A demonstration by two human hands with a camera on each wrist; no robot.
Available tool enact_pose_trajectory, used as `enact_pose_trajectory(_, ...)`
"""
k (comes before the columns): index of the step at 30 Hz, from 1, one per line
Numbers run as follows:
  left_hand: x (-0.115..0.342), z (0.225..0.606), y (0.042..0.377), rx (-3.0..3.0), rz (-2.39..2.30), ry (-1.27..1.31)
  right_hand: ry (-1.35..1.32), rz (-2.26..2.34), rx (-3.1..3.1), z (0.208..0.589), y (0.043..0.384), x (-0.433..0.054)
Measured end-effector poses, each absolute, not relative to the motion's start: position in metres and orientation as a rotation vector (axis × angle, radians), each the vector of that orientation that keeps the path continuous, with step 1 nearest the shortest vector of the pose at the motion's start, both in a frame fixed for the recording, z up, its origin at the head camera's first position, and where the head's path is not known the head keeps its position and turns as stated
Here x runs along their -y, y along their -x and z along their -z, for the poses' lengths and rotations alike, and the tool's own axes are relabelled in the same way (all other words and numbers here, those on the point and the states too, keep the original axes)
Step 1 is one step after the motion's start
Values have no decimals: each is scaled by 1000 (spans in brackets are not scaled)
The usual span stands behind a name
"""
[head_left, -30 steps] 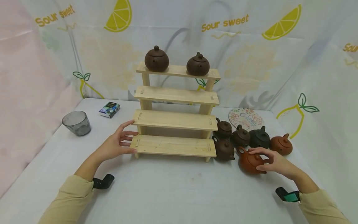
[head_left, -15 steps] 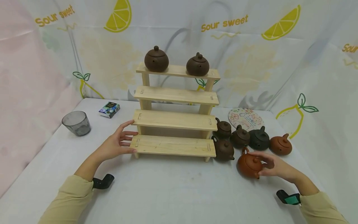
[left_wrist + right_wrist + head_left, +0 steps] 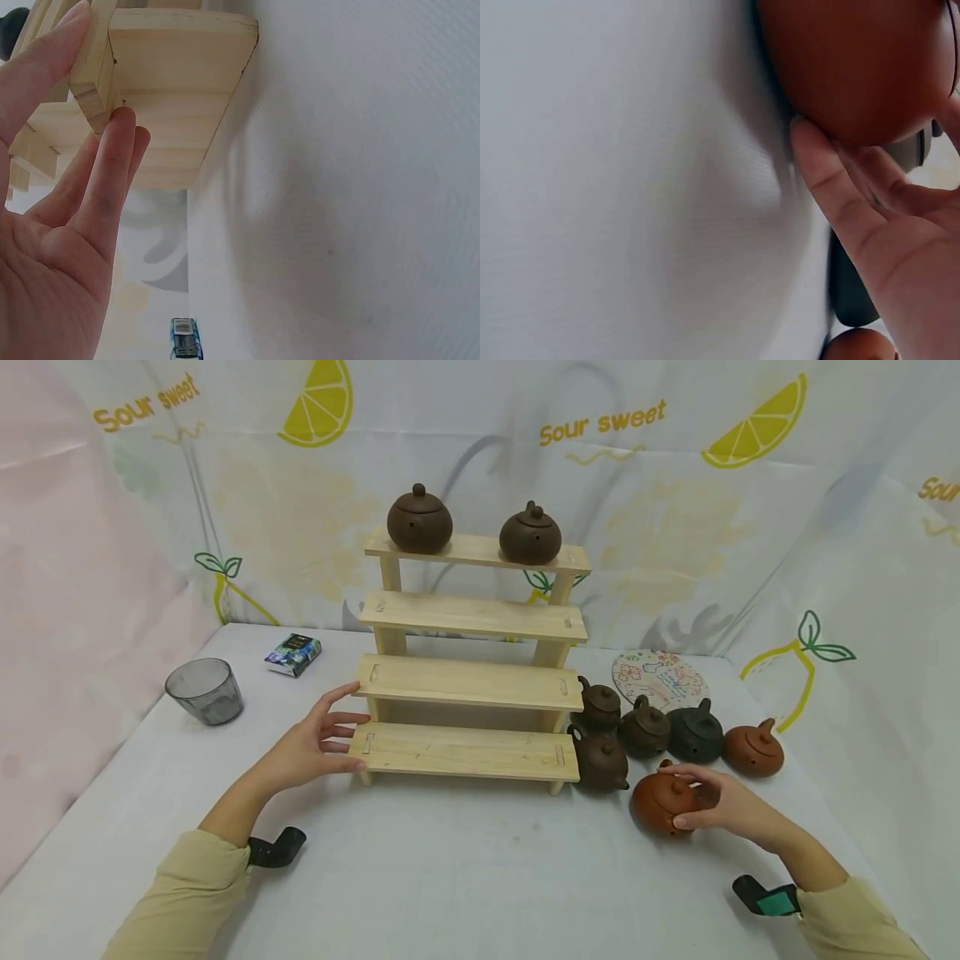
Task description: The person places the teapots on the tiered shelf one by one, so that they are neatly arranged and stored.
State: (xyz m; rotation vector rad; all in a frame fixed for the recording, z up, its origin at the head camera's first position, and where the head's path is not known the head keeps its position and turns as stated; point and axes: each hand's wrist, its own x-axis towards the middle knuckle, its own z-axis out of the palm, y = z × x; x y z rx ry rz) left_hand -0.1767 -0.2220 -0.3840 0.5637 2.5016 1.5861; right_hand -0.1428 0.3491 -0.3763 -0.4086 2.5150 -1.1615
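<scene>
At the far left of the tabletop (image 3: 450, 877), a grey glass cup (image 3: 216, 700) stood upright, and to the right of it, farther back, lay a small blue and dark box (image 3: 293, 654). The person's left hand (image 3: 303, 747) came next, its fingers spread and fairly straight, touching the left end of a four-tier wooden stand (image 3: 465, 750). The thumb lay at the front corner of the lowest shelf, while the index finger met the end of the shelf above.

On the top shelf sat two dark brown teapots, a rounder one (image 3: 420, 522) at left and a flatter one (image 3: 531, 537) at right. Just beyond the stand's right end stood two more brown teapots, one behind (image 3: 600, 707) and one in front (image 3: 602, 767).

A further brown teapot (image 3: 645, 735) stood close by, with a round patterned mat (image 3: 660, 677) behind it. In front was an orange-red teapot (image 3: 658, 806), pinched between the thumb and fingers of the right hand (image 3: 727, 806); whether its base touched the tabletop could not be told. Behind that hand stood a black teapot (image 3: 696, 735), then a reddish-brown teapot (image 3: 752, 750) farthest right.
</scene>
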Motion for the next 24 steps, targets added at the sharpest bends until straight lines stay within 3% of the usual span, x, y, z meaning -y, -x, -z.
enact_pose_trajectory(13, 223, 384, 178, -2509, -1560, -543, 414, 1203, -2613, 373, 135, -344)
enact_pose_trajectory(24, 223, 382, 175, -2483, -1589, -545, 645, 1421, -2545, 344, 135, -333)
